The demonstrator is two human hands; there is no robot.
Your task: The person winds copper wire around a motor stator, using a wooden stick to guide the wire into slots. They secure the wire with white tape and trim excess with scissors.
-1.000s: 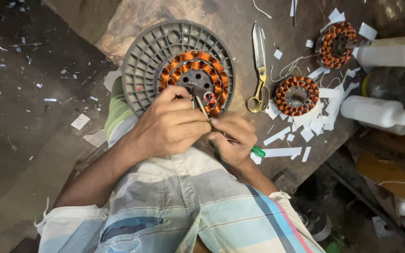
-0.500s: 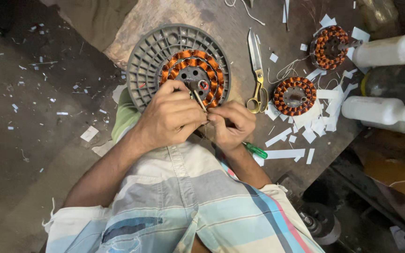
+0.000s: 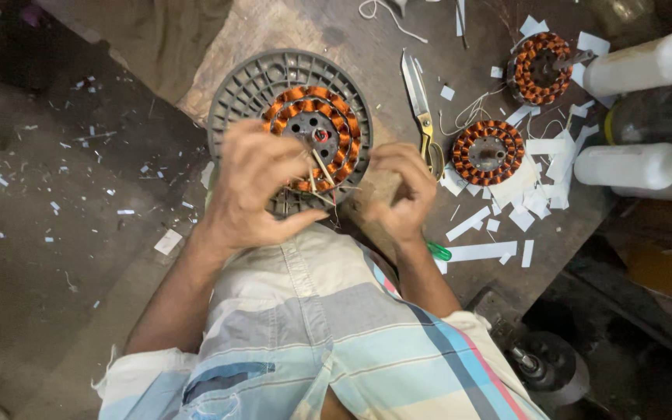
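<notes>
Nearest to the camera is the person's lap in a striped shirt, and both forearms go forward from it to the edge of the bench, so the work sits close to the body where the hands can stay steady. The left hand lies over the lower left part of the stator; its fingers are curled and pressed together around a thin pale stick, which points up toward the middle of the winding — probably it pushes something between the coils, but the motion blur hides the tip. The right hand is closed like a loose fist just beside the stator on its right; it seems to pinch a fine wire, and a green handle shows under the wrist, but I cannot tell if the hand holds it. The stator itself is a ring of copper-orange coils around a dark hub with small holes, and it rests flat inside a round grey ribbed cover that works as a tray for it. Farther on, scissors with yellow handles lie within easy reach of the right hand. Beyond them are two smaller wound stators, one near and one at the far edge, among many white paper strips — likely insulation pieces cut for the slots. At the right side lie two white plastic bottles.
</notes>
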